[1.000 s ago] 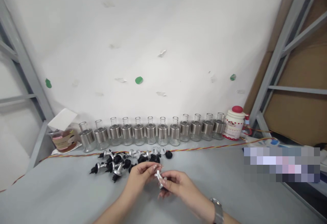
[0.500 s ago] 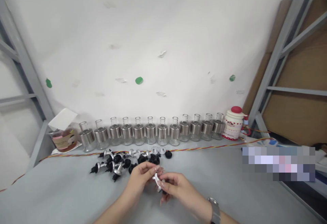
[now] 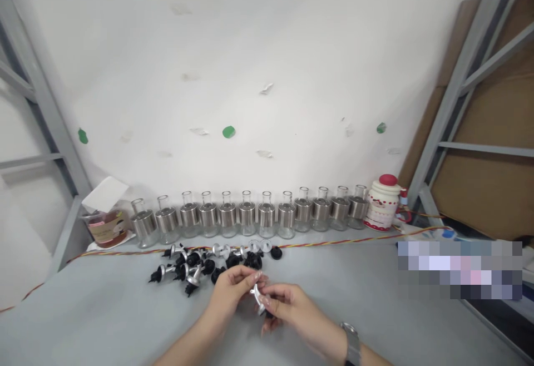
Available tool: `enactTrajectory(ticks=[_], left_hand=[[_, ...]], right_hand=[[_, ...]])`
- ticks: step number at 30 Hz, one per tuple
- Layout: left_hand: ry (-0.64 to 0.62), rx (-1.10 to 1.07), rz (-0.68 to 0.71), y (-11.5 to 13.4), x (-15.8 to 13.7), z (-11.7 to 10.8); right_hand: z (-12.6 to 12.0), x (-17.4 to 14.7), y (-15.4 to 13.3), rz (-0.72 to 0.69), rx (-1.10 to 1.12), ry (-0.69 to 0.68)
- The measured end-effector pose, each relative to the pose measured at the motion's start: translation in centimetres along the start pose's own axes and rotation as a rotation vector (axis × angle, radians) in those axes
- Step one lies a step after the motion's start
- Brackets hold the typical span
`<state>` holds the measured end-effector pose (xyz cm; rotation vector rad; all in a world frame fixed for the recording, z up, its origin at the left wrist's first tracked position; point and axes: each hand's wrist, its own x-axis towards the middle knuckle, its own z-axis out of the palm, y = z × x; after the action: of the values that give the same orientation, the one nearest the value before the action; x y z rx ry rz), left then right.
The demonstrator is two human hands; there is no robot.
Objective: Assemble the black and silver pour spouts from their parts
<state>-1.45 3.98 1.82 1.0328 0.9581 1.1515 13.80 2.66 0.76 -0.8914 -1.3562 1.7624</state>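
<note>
A silver bottle pour spout (image 3: 257, 297) with a black stopper base is held low in front of me, tilted. My right hand (image 3: 286, 306) wraps round its lower part, thumb on the metal. At the upper end, my left hand (image 3: 236, 288) pinches with thumb and forefinger; any small part between those fingertips is too small to make out. Just beyond my left hand lies a pile of similar silver pour spouts (image 3: 194, 277) with black stoppers. A round black cap (image 3: 276, 252) lies at the pile's right end, near several clear discs (image 3: 266, 246).
A row of glass bottles (image 3: 247, 216) with metal sleeves stands along the wall. A lidded plastic tub (image 3: 107, 231) stands left, a white jar (image 3: 381, 204) with red lid right. A twisted red-yellow wire (image 3: 325, 242) crosses the grey table (image 3: 354, 282). Blurred-out items lie far right.
Both hands keep nearly the same hold on the pour spout. The whole view has shifted very slightly; nothing on the table has moved.
</note>
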Motion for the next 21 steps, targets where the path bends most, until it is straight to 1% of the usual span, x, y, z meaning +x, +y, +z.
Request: enactTrajectory(ticks=[8, 15, 21], left_hand=[[0.010, 0.026, 0.018, 0.24, -0.08, 0.19], [0.017, 0.042, 0.013, 0.11, 0.02, 0.21], [0.012, 0.028, 0.007, -0.03, 0.05, 0.13]], right_hand=[[0.05, 0.04, 0.22, -0.021, 0.074, 0.013], [0.25, -0.13, -0.17, -0.003, 0.095, -0.018], [0.24, -0.15, 0.13, -0.019, 0.146, -0.018]])
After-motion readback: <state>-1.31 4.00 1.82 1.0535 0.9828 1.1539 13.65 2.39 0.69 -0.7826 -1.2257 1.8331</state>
